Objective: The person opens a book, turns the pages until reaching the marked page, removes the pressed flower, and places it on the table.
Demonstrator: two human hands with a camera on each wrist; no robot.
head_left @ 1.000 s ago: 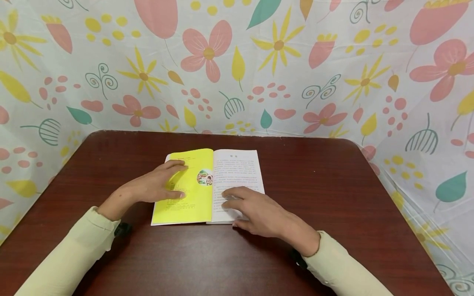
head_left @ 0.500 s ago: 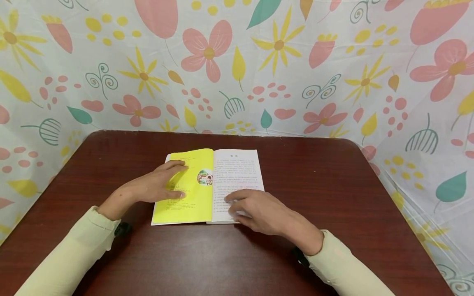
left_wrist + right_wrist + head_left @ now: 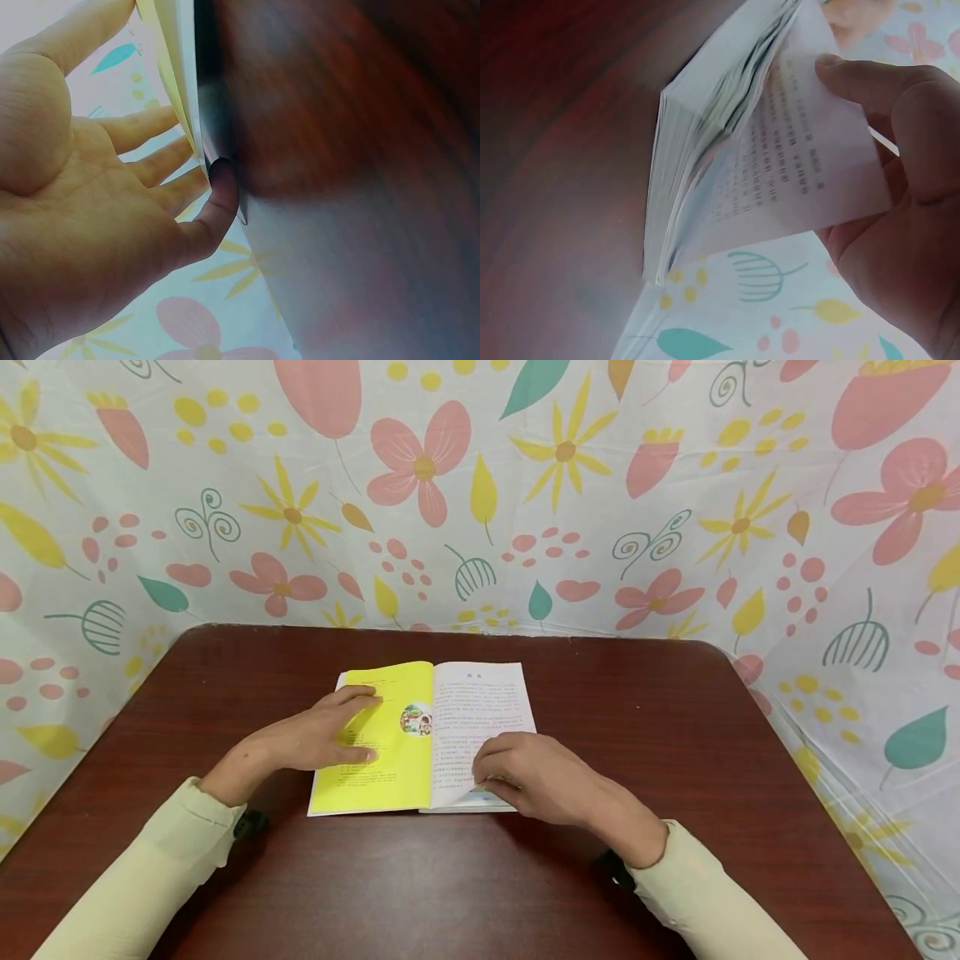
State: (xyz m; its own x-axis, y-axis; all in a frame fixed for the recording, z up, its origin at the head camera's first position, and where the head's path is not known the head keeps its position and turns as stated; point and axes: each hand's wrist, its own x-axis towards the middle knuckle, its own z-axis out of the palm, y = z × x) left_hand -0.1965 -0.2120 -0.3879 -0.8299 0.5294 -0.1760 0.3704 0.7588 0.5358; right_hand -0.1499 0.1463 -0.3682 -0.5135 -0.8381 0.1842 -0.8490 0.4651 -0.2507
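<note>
Open book (image 3: 442, 718) on counter (image 3: 637, 727), between hands, spine running away from person. Right hand (image 3: 540, 781) nearer loose edge, pinching lifted right-hand page (image 3: 817, 165) at near outer corner. Left hand (image 3: 307, 739) spread over yellow left page (image 3: 397, 777).

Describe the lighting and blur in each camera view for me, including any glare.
Head view: fairly even light, a soft sheen on the tabletop nearer the camera than the book; left wrist view: tabletop blurred under a pale haze, left hand clearer; right wrist view: tabletop dark, right hand dim, print on the lifted page slightly soft.
</note>
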